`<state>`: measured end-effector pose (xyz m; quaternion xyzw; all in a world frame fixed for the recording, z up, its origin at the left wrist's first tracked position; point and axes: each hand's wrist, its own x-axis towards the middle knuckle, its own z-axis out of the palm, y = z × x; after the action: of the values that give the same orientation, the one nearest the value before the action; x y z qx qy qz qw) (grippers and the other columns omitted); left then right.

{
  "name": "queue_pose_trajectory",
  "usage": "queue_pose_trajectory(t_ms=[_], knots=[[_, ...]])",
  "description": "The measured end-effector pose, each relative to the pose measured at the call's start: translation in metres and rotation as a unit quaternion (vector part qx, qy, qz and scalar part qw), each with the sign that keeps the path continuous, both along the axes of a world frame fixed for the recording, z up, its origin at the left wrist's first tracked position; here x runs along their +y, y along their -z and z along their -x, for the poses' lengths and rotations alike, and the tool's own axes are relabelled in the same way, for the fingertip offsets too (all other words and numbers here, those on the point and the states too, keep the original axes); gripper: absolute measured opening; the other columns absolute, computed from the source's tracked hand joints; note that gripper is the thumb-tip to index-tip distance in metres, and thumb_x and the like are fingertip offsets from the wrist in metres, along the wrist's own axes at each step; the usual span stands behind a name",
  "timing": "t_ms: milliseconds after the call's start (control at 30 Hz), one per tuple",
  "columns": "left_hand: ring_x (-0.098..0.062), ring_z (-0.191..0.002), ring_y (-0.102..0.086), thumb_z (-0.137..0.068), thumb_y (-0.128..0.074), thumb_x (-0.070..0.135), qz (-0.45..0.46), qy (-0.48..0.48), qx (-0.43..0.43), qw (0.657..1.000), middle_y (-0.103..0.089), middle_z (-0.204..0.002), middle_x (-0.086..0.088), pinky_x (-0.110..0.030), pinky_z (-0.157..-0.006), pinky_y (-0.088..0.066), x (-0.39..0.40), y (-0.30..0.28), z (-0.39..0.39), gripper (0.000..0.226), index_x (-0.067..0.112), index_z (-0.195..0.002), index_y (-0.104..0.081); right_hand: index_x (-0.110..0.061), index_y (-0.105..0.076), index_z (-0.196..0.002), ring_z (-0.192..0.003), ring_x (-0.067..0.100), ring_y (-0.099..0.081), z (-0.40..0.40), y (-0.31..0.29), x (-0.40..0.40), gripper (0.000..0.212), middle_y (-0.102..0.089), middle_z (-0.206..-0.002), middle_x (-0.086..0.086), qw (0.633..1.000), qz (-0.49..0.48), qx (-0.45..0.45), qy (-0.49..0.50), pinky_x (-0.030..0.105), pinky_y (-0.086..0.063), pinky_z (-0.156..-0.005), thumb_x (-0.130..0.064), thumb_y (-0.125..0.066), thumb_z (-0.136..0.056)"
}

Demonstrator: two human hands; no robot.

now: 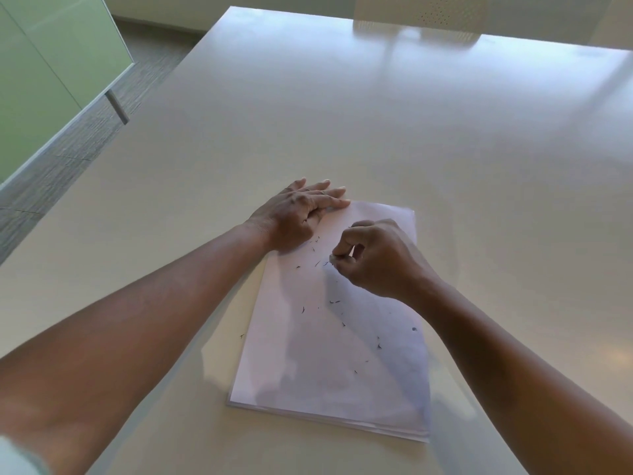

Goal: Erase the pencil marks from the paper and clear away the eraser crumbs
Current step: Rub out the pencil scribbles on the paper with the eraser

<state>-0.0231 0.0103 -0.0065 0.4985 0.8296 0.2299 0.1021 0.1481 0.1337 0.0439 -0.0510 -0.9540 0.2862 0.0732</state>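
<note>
A white sheet of paper (329,365) lies atop a thin stack on the table, straight ahead of me. Several small dark eraser crumbs (337,301) are scattered over it; one lies off its left edge on the table. My left hand (298,216) rests flat on the paper's far left corner, fingers straight. My right hand (380,258) hovers over the upper part of the sheet and pinches a small white eraser (334,258) between thumb and fingertips, its tip on the paper. I can make out no clear pencil marks.
The pale table (376,132) stretches wide on all sides of the paper. A perforated white chair back (421,12) stands at the far edge. Left of the table are grey floor and a green glass partition (51,70).
</note>
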Motion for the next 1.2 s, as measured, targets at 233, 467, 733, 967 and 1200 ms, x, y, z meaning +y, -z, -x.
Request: queue_pose_trajectory(t_ms=[233, 467, 733, 967, 1200], knots=[[-0.001, -0.153, -0.021, -0.104, -0.033, 0.008, 0.009, -0.006, 0.009, 1.0, -0.037, -0.161, 0.019, -0.033, -0.128, -0.003, 0.0, -0.002, -0.003, 0.056, 0.038, -0.147, -0.052, -0.016, -0.079, -0.075, -0.059, 0.016, -0.056, -0.006, 0.012, -0.01, 0.013, -0.068, -0.073, -0.003, 0.996, -0.042, 0.052, -0.067, 0.024, -0.046, -0.059, -0.005, -0.071, -0.075], [-0.002, -0.154, -0.022, -0.104, -0.033, 0.009, 0.01, -0.007, 0.016, 1.0, -0.037, -0.161, 0.02, -0.034, -0.129, -0.004, 0.0, -0.001, -0.002, 0.056, 0.039, -0.148, -0.051, -0.015, -0.078, -0.073, -0.057, 0.011, -0.052, -0.011, 0.01, 0.0, 0.012, -0.067, -0.072, -0.004, 0.996, -0.04, 0.068, -0.051, 0.023, -0.041, -0.059, -0.004, -0.074, -0.074], [-0.001, -0.153, -0.022, -0.106, -0.033, 0.01, 0.004, -0.013, 0.012, 1.0, -0.038, -0.16, 0.02, -0.034, -0.129, -0.005, 0.0, -0.002, -0.005, 0.053, 0.038, -0.147, -0.053, -0.016, -0.08, -0.08, -0.06, 0.008, -0.056, -0.026, 0.006, -0.006, 0.011, -0.065, -0.075, -0.009, 0.994, -0.011, 0.035, -0.101, 0.021, -0.047, -0.058, -0.007, -0.076, -0.077], [-0.001, -0.152, -0.024, -0.106, -0.034, 0.011, -0.002, -0.017, 0.011, 1.0, -0.04, -0.159, 0.021, -0.035, -0.129, -0.007, -0.001, -0.001, -0.005, 0.052, 0.039, -0.144, -0.056, -0.017, -0.078, -0.079, -0.059, 0.004, -0.049, -0.042, 0.01, -0.038, 0.01, -0.068, -0.078, -0.005, 0.98, 0.014, 0.016, -0.198, 0.017, -0.044, -0.058, -0.009, -0.074, -0.075], [0.0, -0.152, -0.024, -0.106, -0.034, 0.01, -0.003, -0.024, 0.011, 1.0, -0.039, -0.158, 0.023, -0.033, -0.129, -0.005, 0.0, -0.003, -0.007, 0.053, 0.039, -0.144, -0.056, -0.014, -0.078, -0.08, -0.062, 0.009, -0.059, -0.053, 0.01, -0.044, 0.009, -0.067, -0.077, -0.003, 0.968, 0.041, -0.002, -0.246, 0.013, -0.043, -0.061, -0.007, -0.074, -0.075]])
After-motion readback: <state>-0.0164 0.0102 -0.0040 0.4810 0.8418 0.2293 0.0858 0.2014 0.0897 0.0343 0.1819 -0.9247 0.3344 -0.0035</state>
